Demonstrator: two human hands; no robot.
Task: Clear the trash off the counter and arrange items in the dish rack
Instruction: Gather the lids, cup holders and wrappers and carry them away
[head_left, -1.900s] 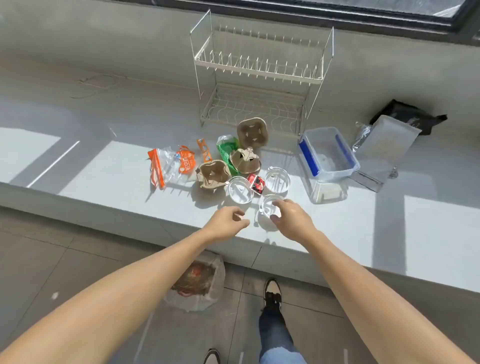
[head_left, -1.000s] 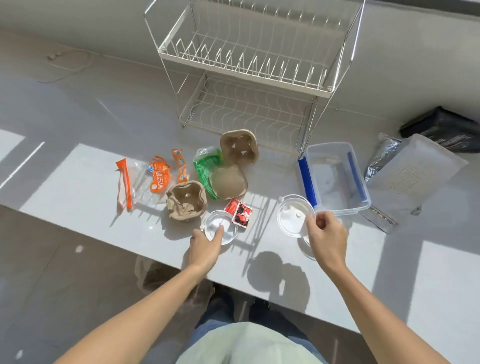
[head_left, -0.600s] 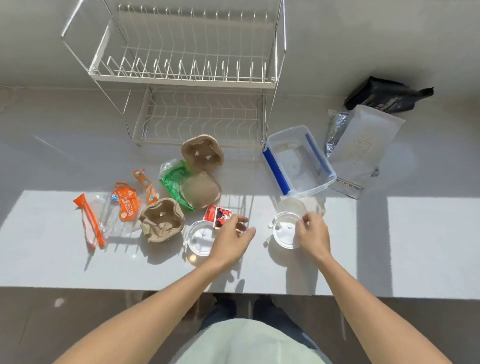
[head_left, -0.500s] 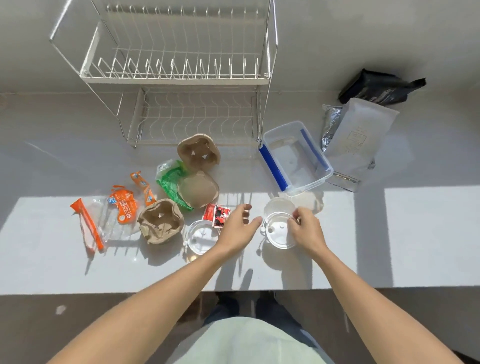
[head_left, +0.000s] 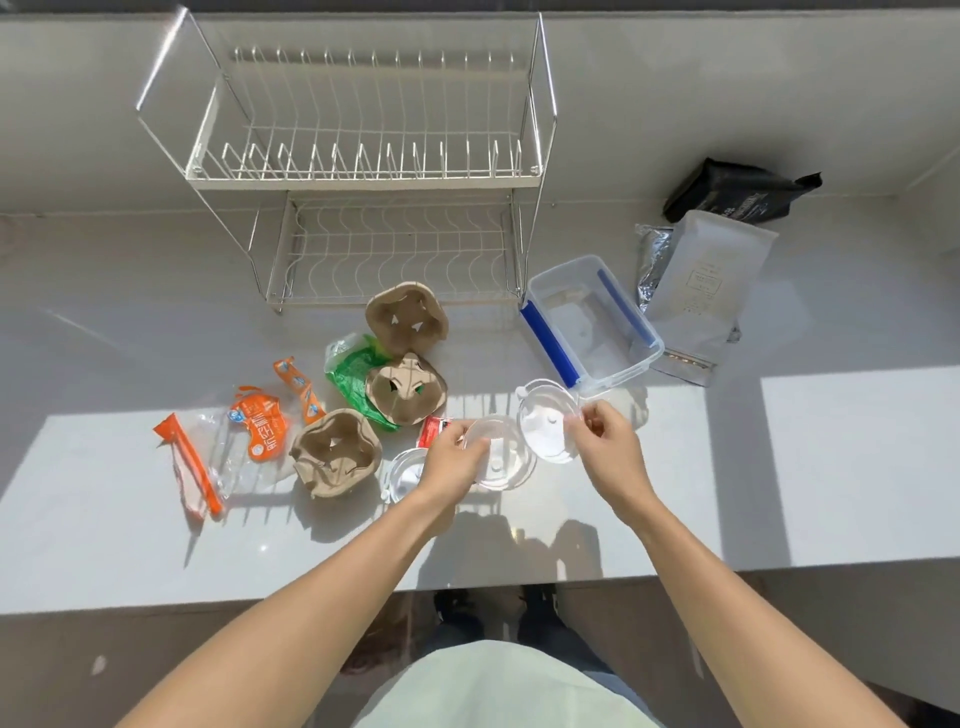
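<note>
Your left hand (head_left: 457, 460) now grips a clear plastic lid (head_left: 501, 460) by its left rim and holds it just above the counter (head_left: 779, 467); half a second ago that hand was reaching in with nothing in it. Your right hand (head_left: 605, 447) pinches a second clear lid (head_left: 545, 423) at its right rim, as it did a moment ago. The two lids overlap at their edges, between your hands. A third clear lid (head_left: 408, 475) lies flat on the counter just left of your left wrist, untouched.

That looks like you are gathering the lids one onto another, so they can go off together. Which lid sits on top is hard to tell, since both are see-through.

The rest of the trash has not moved. Three brown cup carriers (head_left: 337, 452) sit toward the middle of the counter, with a green bag (head_left: 353, 371) under one of them. The orange wrappers (head_left: 257, 426) lie nearer the left end, and a small red packet (head_left: 434, 428) shows just beyond your left hand.

The dish rack (head_left: 363, 171) stands against the back edge with both shelves bare. The clear box (head_left: 592, 322) with blue clips sits at its right foot, beside the pouches (head_left: 706, 280) at the back right. Nothing is in the rack yet, so the task seems to be in its early part.
</note>
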